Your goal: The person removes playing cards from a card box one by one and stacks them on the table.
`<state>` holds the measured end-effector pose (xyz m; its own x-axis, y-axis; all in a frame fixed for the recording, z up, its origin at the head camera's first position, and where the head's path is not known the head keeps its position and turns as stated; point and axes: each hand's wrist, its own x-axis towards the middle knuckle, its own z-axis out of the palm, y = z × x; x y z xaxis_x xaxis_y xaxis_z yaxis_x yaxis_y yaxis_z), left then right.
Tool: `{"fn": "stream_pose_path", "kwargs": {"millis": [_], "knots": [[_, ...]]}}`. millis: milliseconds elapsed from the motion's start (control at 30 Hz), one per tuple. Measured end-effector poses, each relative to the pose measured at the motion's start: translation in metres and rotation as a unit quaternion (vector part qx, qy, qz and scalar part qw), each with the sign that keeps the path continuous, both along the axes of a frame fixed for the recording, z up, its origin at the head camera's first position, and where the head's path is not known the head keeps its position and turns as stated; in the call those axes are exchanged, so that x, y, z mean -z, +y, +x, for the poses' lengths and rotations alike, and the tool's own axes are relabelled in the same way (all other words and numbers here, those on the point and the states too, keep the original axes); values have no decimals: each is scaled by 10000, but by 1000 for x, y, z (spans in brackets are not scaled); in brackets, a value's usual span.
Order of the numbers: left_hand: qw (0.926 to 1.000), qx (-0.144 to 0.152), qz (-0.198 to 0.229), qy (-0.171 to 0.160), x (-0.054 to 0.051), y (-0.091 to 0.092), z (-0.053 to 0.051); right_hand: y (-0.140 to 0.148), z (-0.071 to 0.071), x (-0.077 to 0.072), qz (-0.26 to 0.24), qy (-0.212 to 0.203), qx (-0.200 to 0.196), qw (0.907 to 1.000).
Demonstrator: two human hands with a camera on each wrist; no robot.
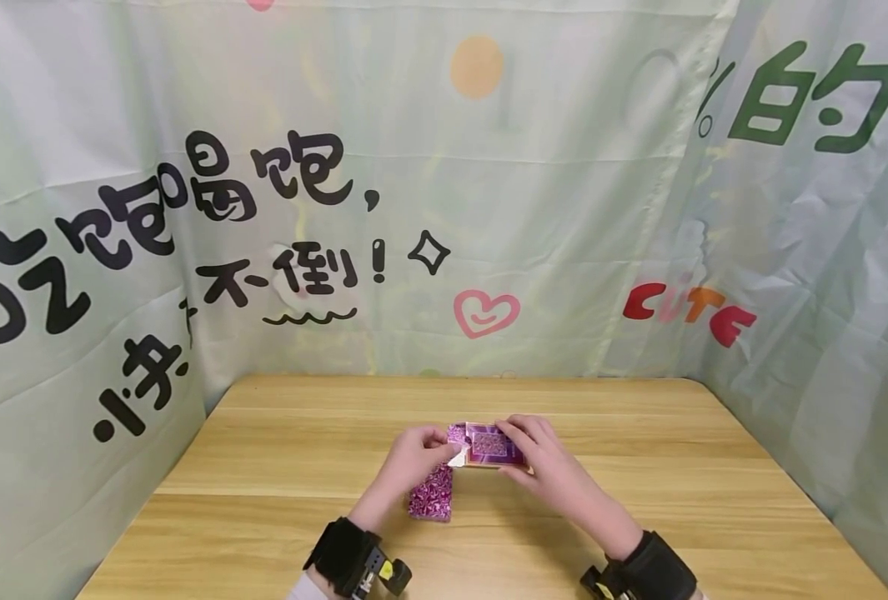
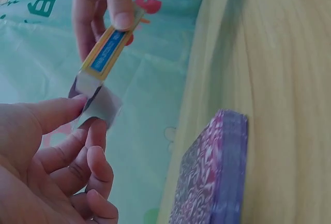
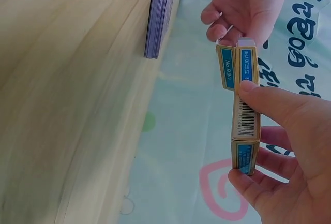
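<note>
A small purple card box (image 1: 491, 444) with gold edges is held above the table between both hands. The right hand (image 1: 556, 471) grips its right end, thumb on the barcode side of the box (image 3: 245, 115) in the right wrist view. Thumb and fingers of the left hand (image 1: 413, 457) pinch the white-lined flap (image 2: 106, 105) at the box's other end. On the table, below the left hand in the head view, lies a deck of cards (image 1: 431, 494) with a purple and white pattern; its stacked edges show in the right wrist view. The inside of the box is hidden.
The wooden table (image 1: 301, 467) extends around the hands. Behind it and at both sides hangs a pale green printed cloth (image 1: 564, 217). Black bands with small cameras are strapped to both wrists.
</note>
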<state>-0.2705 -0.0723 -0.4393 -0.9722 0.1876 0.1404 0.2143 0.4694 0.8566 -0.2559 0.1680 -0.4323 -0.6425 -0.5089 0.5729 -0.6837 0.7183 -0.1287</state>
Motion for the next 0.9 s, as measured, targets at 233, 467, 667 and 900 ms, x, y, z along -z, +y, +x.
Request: {"fn": "stream_pose_path", "kwargs": {"millis": [233, 467, 667, 900], "knots": [[9977, -291, 461, -392, -3, -16, -8, 7, -3, -1, -10, -163, 235, 9996], [9810, -900, 1657, -459, -5, -29, -17, 14, -7, -1, -112, -272, 308, 9991], [9845, -1104, 1332, -285, -2, -31, -17, 16, -9, -1, -93, -306, 351, 9989], [9968, -628, 159, -474, 12, -25, -13, 14, -8, -1, 59, -170, 311, 9994]]}}
